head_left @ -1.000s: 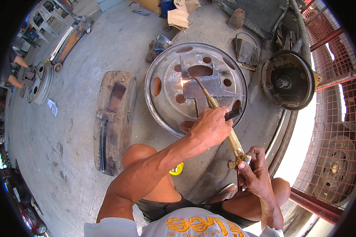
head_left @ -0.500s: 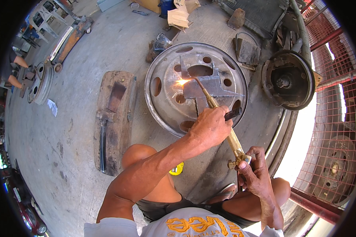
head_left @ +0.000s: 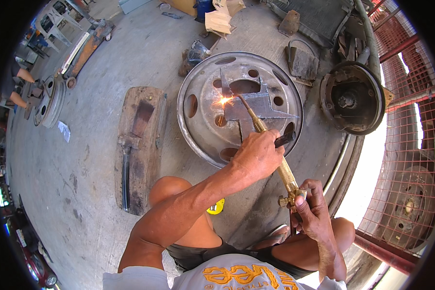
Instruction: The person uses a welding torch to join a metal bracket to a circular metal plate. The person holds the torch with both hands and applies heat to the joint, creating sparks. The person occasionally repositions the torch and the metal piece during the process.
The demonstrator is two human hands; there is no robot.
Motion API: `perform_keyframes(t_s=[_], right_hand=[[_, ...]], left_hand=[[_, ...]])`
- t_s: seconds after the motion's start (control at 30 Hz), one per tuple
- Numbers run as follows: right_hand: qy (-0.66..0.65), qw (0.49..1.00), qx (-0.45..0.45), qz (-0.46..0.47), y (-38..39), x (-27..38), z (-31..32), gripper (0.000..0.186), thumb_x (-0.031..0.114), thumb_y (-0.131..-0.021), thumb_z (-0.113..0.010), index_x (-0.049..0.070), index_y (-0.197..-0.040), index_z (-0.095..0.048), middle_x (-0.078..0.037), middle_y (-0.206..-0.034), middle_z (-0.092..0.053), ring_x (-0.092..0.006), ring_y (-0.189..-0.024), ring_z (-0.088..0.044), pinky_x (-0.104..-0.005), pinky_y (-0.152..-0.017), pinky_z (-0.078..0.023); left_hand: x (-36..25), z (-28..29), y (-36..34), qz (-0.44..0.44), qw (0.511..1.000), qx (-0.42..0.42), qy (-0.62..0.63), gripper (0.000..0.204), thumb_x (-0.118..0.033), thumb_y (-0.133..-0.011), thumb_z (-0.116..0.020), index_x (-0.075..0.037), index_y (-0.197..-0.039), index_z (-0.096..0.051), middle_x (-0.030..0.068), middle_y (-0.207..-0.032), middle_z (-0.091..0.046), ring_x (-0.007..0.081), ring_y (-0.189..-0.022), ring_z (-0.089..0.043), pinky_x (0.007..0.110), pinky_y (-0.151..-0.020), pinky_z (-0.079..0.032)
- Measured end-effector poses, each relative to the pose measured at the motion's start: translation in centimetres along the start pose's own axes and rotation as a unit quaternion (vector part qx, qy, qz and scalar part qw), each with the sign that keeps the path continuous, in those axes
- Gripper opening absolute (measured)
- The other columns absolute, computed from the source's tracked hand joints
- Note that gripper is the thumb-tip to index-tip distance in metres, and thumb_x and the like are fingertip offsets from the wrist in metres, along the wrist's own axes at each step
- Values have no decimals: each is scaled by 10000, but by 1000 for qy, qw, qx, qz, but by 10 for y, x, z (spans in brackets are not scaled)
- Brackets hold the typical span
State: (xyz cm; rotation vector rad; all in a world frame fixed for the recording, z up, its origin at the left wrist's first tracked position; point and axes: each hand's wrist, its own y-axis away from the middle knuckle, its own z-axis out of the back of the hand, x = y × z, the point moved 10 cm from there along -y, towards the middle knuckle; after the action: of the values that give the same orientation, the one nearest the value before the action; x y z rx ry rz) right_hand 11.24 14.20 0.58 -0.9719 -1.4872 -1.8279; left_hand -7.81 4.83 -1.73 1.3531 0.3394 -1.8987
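My left hand point(head_left: 258, 153) is wrapped round the neck of a brass cutting torch point(head_left: 286, 176). A short dark cylinder point(head_left: 285, 139) sticks out beside its fingers; what it belongs to is hidden. At the torch's rear end, by the valve knobs, my right hand point(head_left: 315, 212) is closed with its thumb against the fitting. The torch tip points at the left edge of a cut, irregular steel plate point(head_left: 256, 107), where a bright flame and sparks point(head_left: 223, 100) glow. Beneath the plate lies a large steel wheel rim point(head_left: 191, 133) with round holes, flat on the floor.
Left of the rim lies a worn wooden block point(head_left: 142, 164) with a black-handled tool point(head_left: 126, 179) on it. A yellow tape measure point(head_left: 216, 207) sits near my leg. A brake drum assembly point(head_left: 351, 99) stands right, beside red wire mesh point(head_left: 401, 135). Another person's arm point(head_left: 19, 99) shows far left.
Sparks around the flame have spread wider, and an orange glow shows in the rim hole below it. Both hands and the torch have hardly moved.
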Motion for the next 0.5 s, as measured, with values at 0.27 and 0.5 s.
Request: perform_keyframes(t_s=[0.27,0.5], right_hand=[[15,1000,4,-6,0,0,0,377,429,-1125,-579,129,-1308,-443,-101,-960,-664,-98,-535,-580,-244,-438,-429],[12,1000,14,7,0,1,0,378,431,-1128,-568,123,-1309,-443,-105,-966,-672,-96,-533,-583,-243,-433,-431]], left_hand=[[0,0,0,-11,1000,-4,1,292,-174,-1024,-615,70,-1176,-671,204,-757,-731,307,-657,-776,453,-674,-607],[0,0,0,-15,1000,-8,-15,258,-170,-1021,-614,60,-1123,-672,196,-731,-723,307,-636,-771,456,-671,-606]])
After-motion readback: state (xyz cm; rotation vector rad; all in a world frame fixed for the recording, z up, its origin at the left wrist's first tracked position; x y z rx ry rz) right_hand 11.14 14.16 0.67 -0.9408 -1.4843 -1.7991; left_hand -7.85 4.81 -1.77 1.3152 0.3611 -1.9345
